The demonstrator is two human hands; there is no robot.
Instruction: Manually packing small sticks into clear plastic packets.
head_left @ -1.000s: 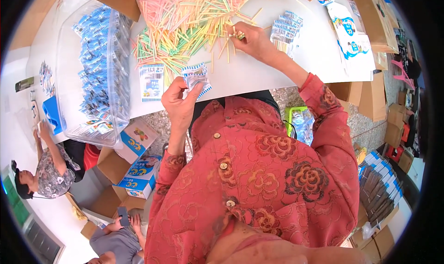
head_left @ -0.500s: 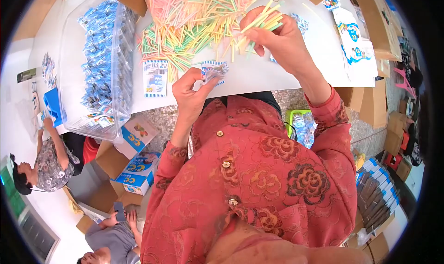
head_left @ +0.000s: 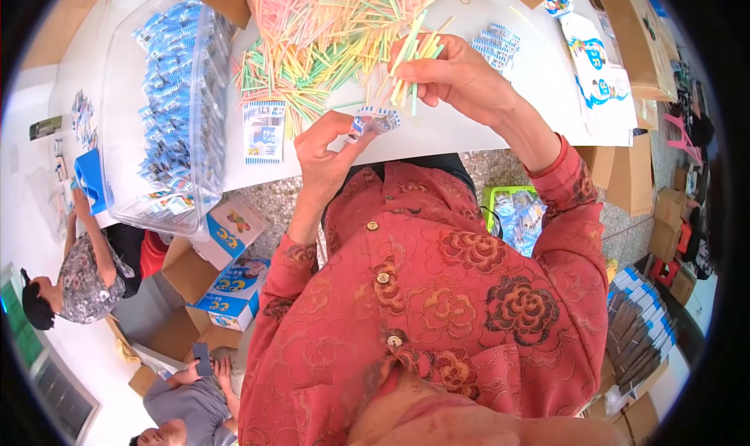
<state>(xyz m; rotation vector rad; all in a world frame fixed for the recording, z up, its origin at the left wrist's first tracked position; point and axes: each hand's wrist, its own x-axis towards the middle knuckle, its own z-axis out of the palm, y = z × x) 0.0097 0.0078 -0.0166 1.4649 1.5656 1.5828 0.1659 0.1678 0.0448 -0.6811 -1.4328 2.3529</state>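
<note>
A: Report the left hand first.

B: Left hand near the worktop's front edge; thumb and index finger clamped on a small blue-and-white sachet, which is creased and tilted; whether its mouth gapes cannot be told from this view.

A: And the right hand?

B: Raised above the white worktop, to the right of the sachet; thumb and fingers clamped on a bunch of thin pastel sticks, yellow and green, slanting; the lower ends come close to the sachet's right side; contact between the two cannot be confirmed.

A: Position of loose stock?

B: A large heap of sticks lies beyond the hands, pink at the far part, yellow and green nearer; one flat sachet rests on the worktop, left of the held one and just below the heap; an overlapping pile of flat sachets lies beyond the right hand.

A: Containers and surroundings?

B: A clear plastic tub stands at the left, rows of blue-and-white packets inside; printed packaging film lies at the right; below the worktop, a lime-green basket holds more packets; a co-worker in a patterned top is at the far left.
</note>
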